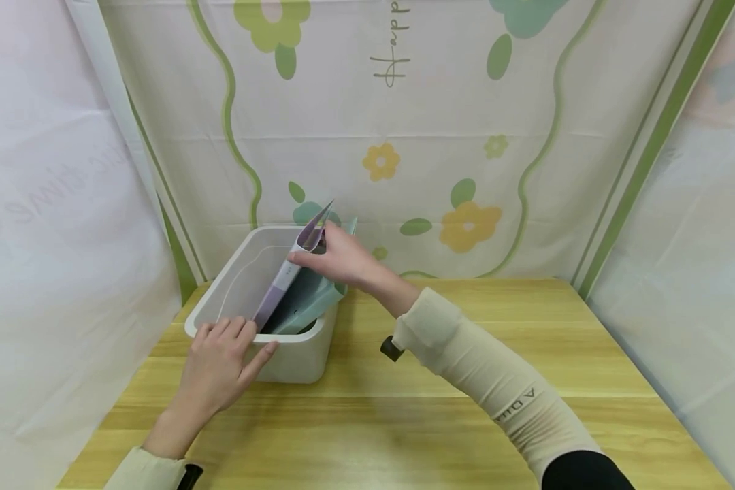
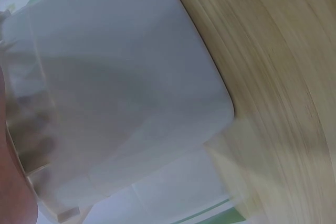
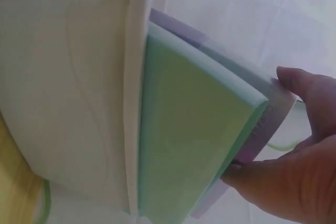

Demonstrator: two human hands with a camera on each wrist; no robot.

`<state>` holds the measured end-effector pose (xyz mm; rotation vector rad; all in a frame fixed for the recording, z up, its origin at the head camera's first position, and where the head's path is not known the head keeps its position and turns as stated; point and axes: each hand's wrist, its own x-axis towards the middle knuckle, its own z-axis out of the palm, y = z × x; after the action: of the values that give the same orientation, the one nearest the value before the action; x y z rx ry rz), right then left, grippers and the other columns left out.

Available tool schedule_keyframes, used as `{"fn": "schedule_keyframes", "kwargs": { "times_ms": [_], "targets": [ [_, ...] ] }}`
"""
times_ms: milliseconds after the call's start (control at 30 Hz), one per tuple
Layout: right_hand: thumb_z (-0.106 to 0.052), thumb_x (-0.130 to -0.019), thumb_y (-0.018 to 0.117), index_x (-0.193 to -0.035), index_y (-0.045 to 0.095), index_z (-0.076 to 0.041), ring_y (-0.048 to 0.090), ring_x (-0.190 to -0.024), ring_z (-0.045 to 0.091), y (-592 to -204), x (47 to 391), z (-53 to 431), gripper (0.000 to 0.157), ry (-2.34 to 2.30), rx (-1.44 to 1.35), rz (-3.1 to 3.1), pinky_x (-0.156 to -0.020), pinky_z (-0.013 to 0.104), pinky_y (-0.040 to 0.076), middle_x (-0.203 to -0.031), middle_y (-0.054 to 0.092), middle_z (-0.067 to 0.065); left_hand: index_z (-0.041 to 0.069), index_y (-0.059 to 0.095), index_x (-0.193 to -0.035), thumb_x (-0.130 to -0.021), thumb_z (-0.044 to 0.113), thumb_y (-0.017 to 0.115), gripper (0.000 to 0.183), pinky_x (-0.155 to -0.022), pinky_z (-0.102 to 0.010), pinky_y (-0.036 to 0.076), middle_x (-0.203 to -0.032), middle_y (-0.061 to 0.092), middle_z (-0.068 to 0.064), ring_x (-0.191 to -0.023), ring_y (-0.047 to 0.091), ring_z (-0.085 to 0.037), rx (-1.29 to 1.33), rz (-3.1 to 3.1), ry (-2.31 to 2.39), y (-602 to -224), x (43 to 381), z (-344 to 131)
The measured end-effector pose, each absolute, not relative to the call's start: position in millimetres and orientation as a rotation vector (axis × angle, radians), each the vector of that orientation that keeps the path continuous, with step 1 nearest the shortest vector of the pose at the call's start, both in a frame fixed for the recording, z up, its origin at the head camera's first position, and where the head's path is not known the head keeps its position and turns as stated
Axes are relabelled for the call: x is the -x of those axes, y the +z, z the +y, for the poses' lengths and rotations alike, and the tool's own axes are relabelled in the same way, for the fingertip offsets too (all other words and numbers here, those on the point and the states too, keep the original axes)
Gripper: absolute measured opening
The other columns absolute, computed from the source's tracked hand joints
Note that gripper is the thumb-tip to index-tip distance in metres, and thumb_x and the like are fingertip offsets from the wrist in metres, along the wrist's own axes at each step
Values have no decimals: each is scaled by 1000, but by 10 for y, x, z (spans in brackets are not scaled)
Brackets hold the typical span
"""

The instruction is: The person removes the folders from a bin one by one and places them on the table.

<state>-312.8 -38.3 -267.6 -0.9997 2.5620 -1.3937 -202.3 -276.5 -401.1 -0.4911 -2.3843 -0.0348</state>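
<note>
A white plastic bin (image 1: 294, 361) stands on the wooden table, left of centre. My left hand (image 1: 220, 364) grips its near rim, fingers over the edge and thumb along the outer side. My right hand (image 1: 346, 257) pinches the upper end of a purple-and-white file folder (image 1: 280, 280), which leans tilted with its lower end inside the bin. Next to it a light green folder (image 1: 309, 303) also slants out of the bin. The right wrist view shows the green folder (image 3: 194, 124) in front of the purple one (image 3: 268, 129), with printed letters near the fingers.
The wooden tabletop (image 1: 465, 381) extends to the right of the bin. Behind it hangs a white cloth (image 1: 435, 129) with printed flowers and green lines. White cloth sides rise at left (image 1: 49, 238) and right (image 1: 698, 272).
</note>
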Motion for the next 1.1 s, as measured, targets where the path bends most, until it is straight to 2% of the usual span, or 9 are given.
{"fn": "schedule_keyframes", "kwargs": {
  "times_ms": [133, 300, 567, 800, 1100],
  "targets": [
    [-46, -81, 68, -103, 56, -15, 56, -83, 16, -2648, 3128, -438, 40, -1492, 868, 2465, -69, 31, 46, -95, 60, 1, 12, 50, -86, -88, 55, 50, 43, -70, -44, 35, -76, 45, -1, -69, 47, -25, 497, -2383, -31, -4010, 2029, -2766],
    [-40, -81, 69, -94, 61, -13, 58, -83, 18, -2619, 3111, -524, 31, -1578, 764, 2427, -70, 29, 46, -93, 62, 4, 12, 50, -85, -88, 55, 50, 43, -69, -43, 35, -75, 44, -1, -68, 46, -26, 502, -2380, -28, -4004, 2032, -2768],
    [-27, -82, 72, -106, 52, -7, 63, -84, 16, -2649, 3068, -634, 38, -1847, 643, 2232, -69, 27, 54, -101, 58, 7, 12, 49, -83, -88, 55, 50, 43, -68, -43, 34, -74, 43, -1, -67, 45, -25, 508, -2378, -29, -3998, 2035, -2766],
    [-23, -87, 67, -108, 49, -7, 62, -95, 25, -2645, 3012, -682, 32, -1922, 636, 2148, -65, 29, 54, -102, 57, 9, 12, 48, -81, -88, 55, 50, 43, -66, -42, 33, -72, 41, 0, -65, 44, -25, 513, -2373, -31, -3983, 2026, -2762],
    [-24, -91, 60, -106, 51, -3, 62, -87, 18, -2660, 2977, -732, 27, -1961, 653, 2151, -65, 28, 54, -100, 57, 10, 12, 48, -81, -88, 54, 50, 43, -66, -41, 34, -71, 40, 1, -64, 43, -24, 512, -2369, -25, -3976, 2009, -2756]
  ]
}}
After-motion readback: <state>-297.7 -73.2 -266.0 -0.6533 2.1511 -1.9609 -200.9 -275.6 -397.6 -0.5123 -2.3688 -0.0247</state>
